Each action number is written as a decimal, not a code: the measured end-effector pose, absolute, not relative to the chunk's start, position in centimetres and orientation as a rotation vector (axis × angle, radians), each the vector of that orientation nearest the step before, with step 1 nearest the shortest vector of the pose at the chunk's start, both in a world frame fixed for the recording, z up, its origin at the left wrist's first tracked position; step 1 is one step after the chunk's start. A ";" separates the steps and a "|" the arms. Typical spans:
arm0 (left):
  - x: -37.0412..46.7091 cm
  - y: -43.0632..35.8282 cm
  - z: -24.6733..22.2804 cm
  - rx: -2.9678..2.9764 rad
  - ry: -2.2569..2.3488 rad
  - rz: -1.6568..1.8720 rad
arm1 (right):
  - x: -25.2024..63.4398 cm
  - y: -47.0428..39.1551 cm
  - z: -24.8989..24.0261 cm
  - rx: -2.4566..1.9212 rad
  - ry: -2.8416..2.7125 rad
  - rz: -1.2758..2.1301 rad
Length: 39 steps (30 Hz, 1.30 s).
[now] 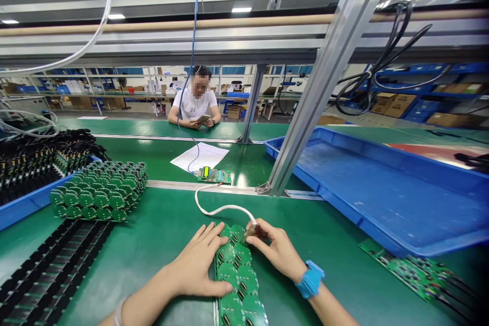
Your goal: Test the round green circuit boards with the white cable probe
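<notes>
A green circuit board panel [240, 280] made of joined round boards lies on the green table at the lower middle. My left hand [200, 262] rests on its left edge with the fingers spread. My right hand [272, 244] pinches a brownish connector [252, 234] at the panel's upper right edge. From this connector a white cable [217, 210] runs to a small test board [214, 175] with a lit yellow-green display. Whether the connector's contacts touch the panel cannot be made out.
Stacked round-board panels [101, 191] stand at left beside a black slotted rack [57, 270]. A large blue tray [393, 183] and a wired board [412, 267] lie at right. A metal post [321, 76] rises near the tray. A person [196, 99] sits across the table.
</notes>
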<state>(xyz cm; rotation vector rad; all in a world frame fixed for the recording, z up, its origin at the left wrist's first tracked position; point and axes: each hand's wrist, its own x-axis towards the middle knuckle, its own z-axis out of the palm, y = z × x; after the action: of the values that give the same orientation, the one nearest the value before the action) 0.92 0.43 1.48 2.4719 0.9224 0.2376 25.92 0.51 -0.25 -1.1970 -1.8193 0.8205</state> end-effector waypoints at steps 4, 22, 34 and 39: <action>0.9 0.4 1.3 2.467 0.919 0.244 | 25.9 0.6 -0.6 -1.198 -1.806 0.825; 0.7 0.3 1.4 2.457 0.931 0.221 | 26.5 0.1 0.7 -1.151 -1.730 0.946; 0.7 0.5 1.0 2.491 0.905 0.256 | 26.7 -0.8 1.0 -1.131 -1.838 1.196; 0.7 0.5 1.1 2.486 0.915 0.244 | 26.8 -0.8 1.4 -1.113 -1.861 1.169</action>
<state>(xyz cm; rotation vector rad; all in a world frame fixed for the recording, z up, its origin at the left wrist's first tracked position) 0.69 0.49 1.09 2.4855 0.9148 0.2440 26.84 -0.81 1.39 -1.1127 -1.8613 1.1685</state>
